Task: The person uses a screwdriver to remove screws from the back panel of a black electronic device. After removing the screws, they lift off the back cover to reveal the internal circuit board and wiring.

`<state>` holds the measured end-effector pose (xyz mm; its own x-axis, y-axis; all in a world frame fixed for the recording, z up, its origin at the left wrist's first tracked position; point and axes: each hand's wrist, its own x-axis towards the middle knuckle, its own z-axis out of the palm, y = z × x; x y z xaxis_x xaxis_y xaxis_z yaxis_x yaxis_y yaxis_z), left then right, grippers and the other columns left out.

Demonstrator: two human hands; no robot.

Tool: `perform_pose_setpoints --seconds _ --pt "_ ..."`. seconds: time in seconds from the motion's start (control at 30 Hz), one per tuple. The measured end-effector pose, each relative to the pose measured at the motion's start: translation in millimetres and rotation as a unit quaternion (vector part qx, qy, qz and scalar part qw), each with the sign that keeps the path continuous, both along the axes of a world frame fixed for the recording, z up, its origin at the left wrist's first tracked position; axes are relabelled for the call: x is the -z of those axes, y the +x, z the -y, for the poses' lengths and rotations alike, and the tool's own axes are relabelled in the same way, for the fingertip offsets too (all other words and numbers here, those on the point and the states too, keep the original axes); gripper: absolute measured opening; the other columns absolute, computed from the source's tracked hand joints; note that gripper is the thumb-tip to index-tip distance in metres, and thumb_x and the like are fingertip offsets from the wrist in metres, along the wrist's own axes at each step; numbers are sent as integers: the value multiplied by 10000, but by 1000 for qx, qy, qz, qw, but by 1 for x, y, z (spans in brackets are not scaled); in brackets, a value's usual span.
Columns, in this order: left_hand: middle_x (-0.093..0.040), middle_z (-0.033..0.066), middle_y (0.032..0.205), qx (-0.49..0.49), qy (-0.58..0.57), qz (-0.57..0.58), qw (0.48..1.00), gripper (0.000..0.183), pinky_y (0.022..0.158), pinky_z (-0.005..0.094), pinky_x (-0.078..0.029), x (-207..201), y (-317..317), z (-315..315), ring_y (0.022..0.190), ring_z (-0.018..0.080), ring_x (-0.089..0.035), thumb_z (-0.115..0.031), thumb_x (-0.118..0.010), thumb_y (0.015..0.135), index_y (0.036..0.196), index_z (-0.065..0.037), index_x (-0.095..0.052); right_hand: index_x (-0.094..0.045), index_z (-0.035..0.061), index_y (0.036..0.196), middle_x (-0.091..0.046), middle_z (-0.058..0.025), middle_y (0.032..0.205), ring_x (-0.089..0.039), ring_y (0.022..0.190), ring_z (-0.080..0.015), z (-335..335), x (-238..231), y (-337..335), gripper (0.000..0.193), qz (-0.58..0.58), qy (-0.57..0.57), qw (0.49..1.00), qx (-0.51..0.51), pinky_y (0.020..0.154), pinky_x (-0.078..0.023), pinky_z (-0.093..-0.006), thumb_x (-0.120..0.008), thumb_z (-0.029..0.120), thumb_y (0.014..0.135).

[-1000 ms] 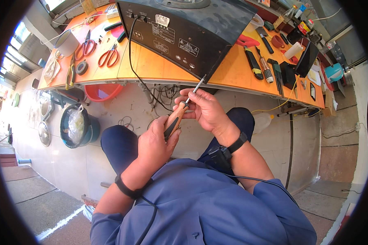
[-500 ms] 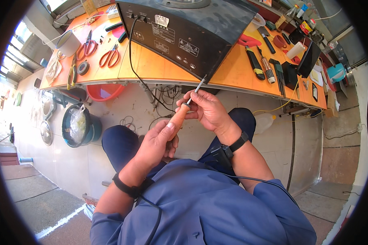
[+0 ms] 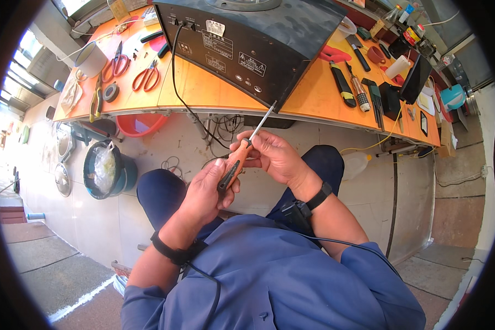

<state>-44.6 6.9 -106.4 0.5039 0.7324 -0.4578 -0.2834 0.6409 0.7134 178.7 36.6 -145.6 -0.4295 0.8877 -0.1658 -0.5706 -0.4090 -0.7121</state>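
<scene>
My left hand point(image 3: 208, 190) is closed round the rear of the orange and black handle of a screwdriver point(image 3: 236, 163). Where the handle meets the metal shaft, my right hand point(image 3: 272, 155) grips it with thumb and fingers. The shaft slants up to the right, and its tip is at the lower right corner of a black box-shaped appliance point(image 3: 231, 52). Whether the tip sits in a screw is too small to tell. That appliance rests at the orange table's front edge, with a black power cord point(image 3: 173, 66) hanging from its back panel.
On the left of the table point(image 3: 198, 94) lie red-handled scissors point(image 3: 146, 78), pliers point(image 3: 97, 99) and black tape point(image 3: 111, 92). A utility knife point(image 3: 342, 85) and another screwdriver point(image 3: 359, 88) lie on the right. A red basin point(image 3: 140, 125) and a bucket point(image 3: 127, 175) stand below.
The screwdriver handle has turned, so its black inlay now faces up. My right hand has slid slightly down and left along the shaft onto the handle's front.
</scene>
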Motion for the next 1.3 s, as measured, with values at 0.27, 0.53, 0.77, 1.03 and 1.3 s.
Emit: perform_pose_setpoints --seconds 0.27,0.53,0.77,1.03,1.3 --pt "-693 242 1021 30 475 -427 769 433 724 466 -561 0 10 13 898 436 -702 -289 -630 1008 1296 10 -507 -617 50 1324 -692 -131 1216 -678 1150 -237 1 3 -1 349 13 35 999 -4 1014 -547 -391 -564 289 1075" --pt "-674 88 867 35 7 -9 999 422 556 234 -477 3 -3 2 601 135 -607 -358 -525 1087 1296 8 -536 -609 58 1329 -695 -132 1221 -677 1157 -234 4 0 -4 364 30 43 999 -7 1026 -537 -386 -583 308 1066" --pt "-642 91 791 23 390 -350 851 449 510 256 -427 12 10 9 585 138 -571 -417 -418 1110 1283 -18 -531 -603 43 1317 -697 -129 1213 -674 1153 -234 5 0 -3 357 36 30 999 -8 1044 -530 -394 -606 287 1057" --pt "-635 74 796 30 108 -136 984 403 496 258 -425 1 6 6 551 137 -548 -395 -409 1121 1218 -35 -563 -579 38 1349 -683 -135 1251 -658 1185 -229 6 -2 -3 356 28 44 998 -18 1064 -513 -376 -594 249 1063" --pt "-671 191 892 -18 580 -487 653 466 654 478 -561 -2 17 13 806 410 -686 -233 -729 922 1278 -33 -505 -562 34 1381 -665 -130 1294 -639 1219 -230 6 0 -2 365 -21 58 998 -20 1070 -504 -371 -565 232 1074"
